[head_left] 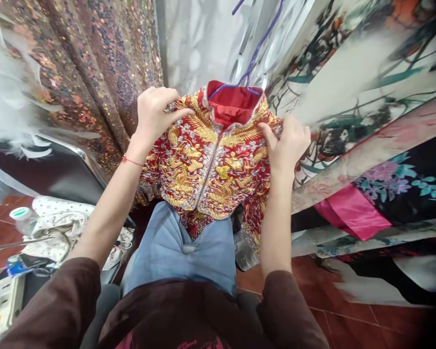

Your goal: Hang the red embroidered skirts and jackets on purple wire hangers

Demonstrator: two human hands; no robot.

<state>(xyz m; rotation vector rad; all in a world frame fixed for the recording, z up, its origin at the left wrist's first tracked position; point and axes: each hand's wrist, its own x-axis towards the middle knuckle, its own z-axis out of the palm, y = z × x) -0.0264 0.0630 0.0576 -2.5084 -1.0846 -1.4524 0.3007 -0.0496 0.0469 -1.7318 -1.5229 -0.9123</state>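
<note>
A red jacket [210, 165] with heavy gold and silver embroidery hangs on a purple hanger [252, 58] in front of me, its red collar lining showing a size tag. My left hand [154, 114] grips the jacket's left shoulder, fingers curled over the fabric. Across from it, my right hand [288, 143] pinches the right shoulder with thumb and fingers closed on the cloth. The jacket's hem hangs over my blue-jeaned lap [181, 249].
A brown sequined fabric [94, 63] hangs at the left and floral printed garments [366, 121] at the right, with a pink cloth [349, 211] below. A dark chair [51, 169], a white dotted bag [65, 223] and a power strip [2, 300] sit at lower left on red floor tiles [349, 320].
</note>
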